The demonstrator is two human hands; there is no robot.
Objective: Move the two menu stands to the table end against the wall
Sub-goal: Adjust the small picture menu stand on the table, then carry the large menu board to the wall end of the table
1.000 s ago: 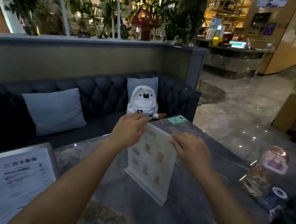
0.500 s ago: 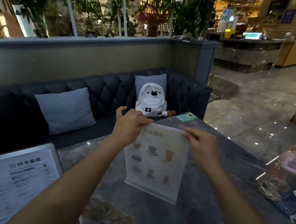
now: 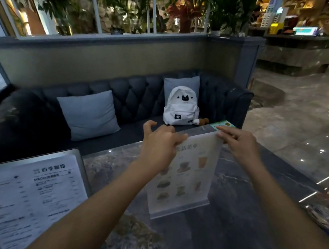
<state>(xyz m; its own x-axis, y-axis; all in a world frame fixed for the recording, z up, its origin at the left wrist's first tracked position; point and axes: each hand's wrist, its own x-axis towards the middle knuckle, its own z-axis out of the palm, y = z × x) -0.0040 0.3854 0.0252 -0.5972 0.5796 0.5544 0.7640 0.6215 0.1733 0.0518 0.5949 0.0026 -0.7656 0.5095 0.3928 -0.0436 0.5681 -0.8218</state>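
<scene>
1. We see our left hand (image 3: 158, 144) and right hand (image 3: 237, 141) pinching the top corners of the clear acrylic drinks menu stand with pictures of cups (image 3: 183, 175); each hand is pressed shut on its own corner, fingers curled over the top edge.
2. Compared with half a second ago, the drinks stand has turned: its printed face now looks more squarely back at us, where a second ago we saw it nearly edge-on.
3. Our hands sit farther apart on the top edge than before, at the two corners.
4. The drinks stand is upright, its long axis running vertically from our hands down to its foot, which rests on the dark marble bench (image 3: 228, 242) below our wrists; we cannot tell whether the foot is fully down.
5. The second stand, a metal-framed white menu board with black printed text (image 3: 24, 196), leans back well to the left of our left forearm, untouched, in the same spot as before.
6. Beyond our fingertips a white backpack with a black cat face (image 3: 181, 108) sits on the dark tufted sofa (image 3: 133, 98), and a small green card (image 3: 222, 124) lies on the bench just past our right hand.
</scene>
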